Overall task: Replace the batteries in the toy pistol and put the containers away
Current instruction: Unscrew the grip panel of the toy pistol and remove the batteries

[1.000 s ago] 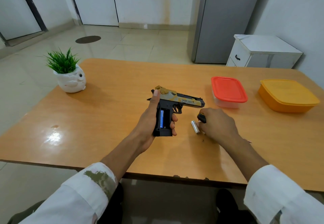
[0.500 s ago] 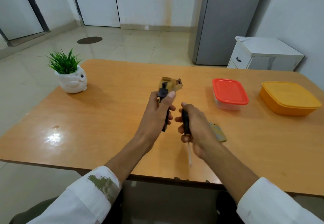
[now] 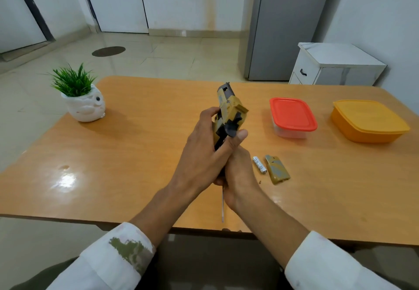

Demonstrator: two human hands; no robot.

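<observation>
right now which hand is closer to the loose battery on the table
Right. The right hand, holding a screwdriver, is just left of the battery; the left hand is farther left, gripping the toy pistol.

Bare wood of the table (image 3: 136, 158) runs wide on the left, where only the plant pot (image 3: 84, 108) stands at the far corner. The left hand (image 3: 201, 153) and right hand (image 3: 238, 176), gripping the toy pistol (image 3: 229, 112) and a screwdriver (image 3: 223, 208), block the middle. To the right a battery (image 3: 259, 165) and cover plate (image 3: 277, 170) lie close by; farther off the red-lidded container (image 3: 292, 115) and orange container (image 3: 367, 121) stand apart with a bare lane between.
</observation>
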